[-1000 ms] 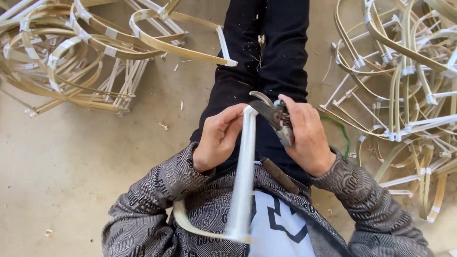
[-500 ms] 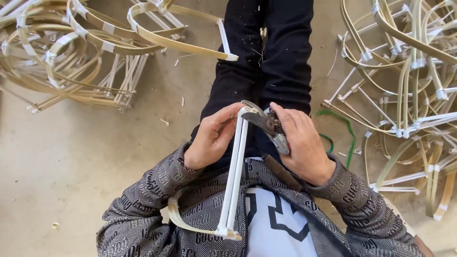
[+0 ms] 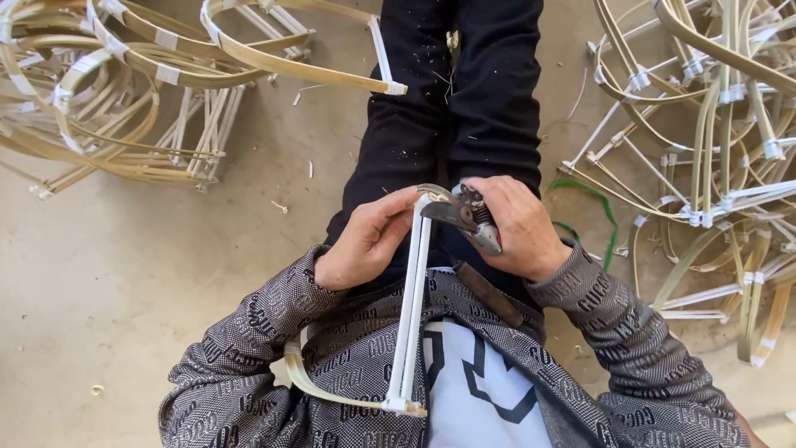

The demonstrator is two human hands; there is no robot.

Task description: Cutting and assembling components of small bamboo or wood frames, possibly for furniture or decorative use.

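Observation:
My left hand (image 3: 369, 241) pinches the far end of a white-wrapped bamboo stick (image 3: 412, 307) that runs toward my chest, where it joins a curved bamboo strip (image 3: 319, 387). My right hand (image 3: 518, 228) grips metal pruning shears (image 3: 460, 214). Their blades sit against the stick's far tip, right beside my left fingertips. Both hands are over my lap, above black trousers (image 3: 452, 108).
A pile of curved bamboo frames (image 3: 124, 91) bound with white tape lies on the concrete floor at the left. A larger tangled pile of frames (image 3: 713, 141) fills the right side. A green cord (image 3: 593, 199) lies near my right wrist. Small shavings dot the floor.
The stick and both hands have shifted slightly closer together over my lap. The shears have closed in on the stick's far tip.

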